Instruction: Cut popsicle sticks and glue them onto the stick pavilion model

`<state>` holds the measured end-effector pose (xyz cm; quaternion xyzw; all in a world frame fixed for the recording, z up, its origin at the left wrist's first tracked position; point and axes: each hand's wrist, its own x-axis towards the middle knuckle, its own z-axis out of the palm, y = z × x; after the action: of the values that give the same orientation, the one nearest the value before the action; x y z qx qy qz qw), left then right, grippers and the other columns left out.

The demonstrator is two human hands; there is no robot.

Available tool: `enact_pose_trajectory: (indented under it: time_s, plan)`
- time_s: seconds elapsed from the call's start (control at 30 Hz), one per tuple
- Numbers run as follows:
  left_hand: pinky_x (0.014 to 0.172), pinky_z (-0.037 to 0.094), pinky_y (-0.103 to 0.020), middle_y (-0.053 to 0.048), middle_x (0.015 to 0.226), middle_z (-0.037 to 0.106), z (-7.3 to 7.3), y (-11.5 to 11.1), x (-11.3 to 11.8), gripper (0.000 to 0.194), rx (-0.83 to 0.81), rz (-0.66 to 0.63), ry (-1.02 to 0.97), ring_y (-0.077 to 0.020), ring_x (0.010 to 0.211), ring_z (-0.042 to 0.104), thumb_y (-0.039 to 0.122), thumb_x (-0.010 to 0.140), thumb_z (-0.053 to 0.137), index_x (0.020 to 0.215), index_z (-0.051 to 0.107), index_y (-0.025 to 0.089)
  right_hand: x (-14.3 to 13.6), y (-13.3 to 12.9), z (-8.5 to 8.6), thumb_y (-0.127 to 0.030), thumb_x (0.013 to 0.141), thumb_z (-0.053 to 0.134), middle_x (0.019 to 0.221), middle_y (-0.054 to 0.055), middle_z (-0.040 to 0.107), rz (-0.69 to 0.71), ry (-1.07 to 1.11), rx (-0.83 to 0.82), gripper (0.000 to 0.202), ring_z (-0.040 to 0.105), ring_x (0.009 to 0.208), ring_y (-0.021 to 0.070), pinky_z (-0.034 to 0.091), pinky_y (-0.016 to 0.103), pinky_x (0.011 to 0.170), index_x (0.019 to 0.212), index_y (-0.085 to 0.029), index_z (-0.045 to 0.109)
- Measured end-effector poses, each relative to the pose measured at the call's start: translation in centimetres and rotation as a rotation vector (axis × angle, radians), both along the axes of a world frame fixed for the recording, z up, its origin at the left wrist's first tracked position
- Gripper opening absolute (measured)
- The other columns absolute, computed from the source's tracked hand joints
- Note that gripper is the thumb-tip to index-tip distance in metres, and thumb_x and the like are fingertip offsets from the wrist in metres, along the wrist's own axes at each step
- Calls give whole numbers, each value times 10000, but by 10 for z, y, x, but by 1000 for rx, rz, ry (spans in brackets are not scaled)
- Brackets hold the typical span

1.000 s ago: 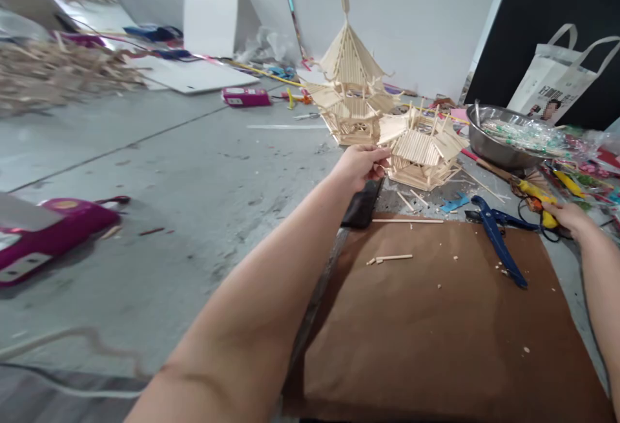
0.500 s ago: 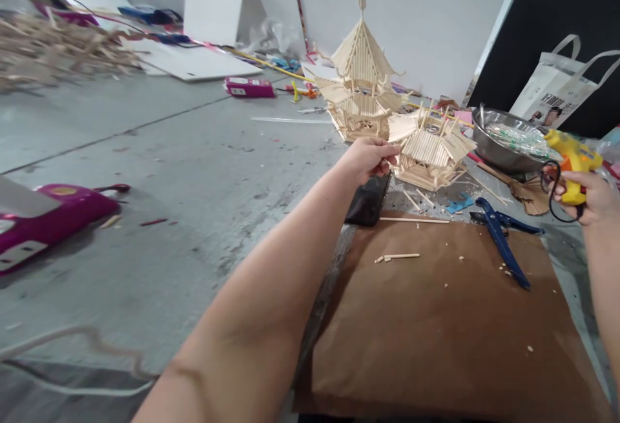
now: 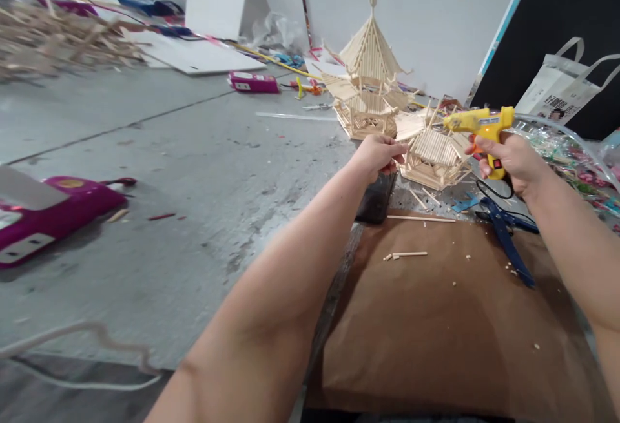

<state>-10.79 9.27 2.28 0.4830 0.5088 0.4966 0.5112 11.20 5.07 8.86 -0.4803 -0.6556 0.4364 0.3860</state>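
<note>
While your left hand (image 3: 380,153) pinches the left edge of the roof on the smaller stick pavilion (image 3: 433,145), thumb and fingertips drawn together, your right hand (image 3: 526,161) is wrapped round the grip of a yellow glue gun (image 3: 494,127); its nozzle points left across the top of that pavilion, and you cannot tell from here whether the tip touches the wood; an orange trigger (image 3: 475,144) sits under your fingers, and a black cord loops below the grip.

The smaller pavilion stands upright on the grey bench (image 3: 217,165), just beyond your brown sheet (image 3: 411,345); behind it and to its left rises the taller stick pavilion (image 3: 372,51), with a pointed roof and a finial on top; just below your left hand lies a dark phone-like slab (image 3: 378,200); short loose sticks (image 3: 418,199) and a blue scrap (image 3: 465,203) lie in front of the smaller pavilion.

Nearer you, a long thin stick (image 3: 421,219) lies along the sheet's far edge, with a shorter stick (image 3: 409,254) below it; the blue-handled cutter (image 3: 507,242) rests across the sheet's far right corner; farther out are two purple power strips (image 3: 254,82), a heap of wood strips (image 3: 58,42) at the far left and a white tote bag (image 3: 547,87) at the far right.
</note>
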Motion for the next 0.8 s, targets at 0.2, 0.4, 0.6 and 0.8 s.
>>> enact_pose_trajectory:
  time_s: [0.2, 0.4, 0.6, 0.8]
  plan:
    - [336, 225, -182, 18, 416, 525, 2, 0, 1, 195, -7, 17, 4, -48, 280, 396, 145, 689, 632, 532, 518, 128, -16, 13, -9, -478, 746, 564, 720, -3, 566, -87, -183, 13, 283, 415, 383, 64, 335, 240, 383, 799, -208, 495]
    - [352, 234, -190, 17, 436, 526, 1, 2, 0, 215, -8, 25, 27, -46, 283, 397, 152, 699, 633, 528, 504, 132, -27, 16, -15, -492, 735, 569, 685, -13, 543, -93, -200, 34, 305, 396, 368, 65, 345, 249, 386, 842, -216, 495]
    - [337, 222, -202, 24, 441, 522, 1, 2, 0, 222, -6, 20, 41, -57, 272, 396, 151, 697, 626, 521, 493, 141, -32, 17, -18, -516, 700, 598, 654, -2, 540, -123, -185, 29, 345, 391, 353, 62, 338, 249, 369, 779, -199, 487]
    - [340, 223, -202, 20, 450, 529, 1, 2, -1, 221, -1, 15, 40, -54, 281, 397, 153, 703, 622, 523, 495, 138, -34, 20, -21, -499, 698, 613, 613, -13, 527, -138, -181, 24, 323, 396, 353, 64, 336, 241, 348, 745, -207, 481]
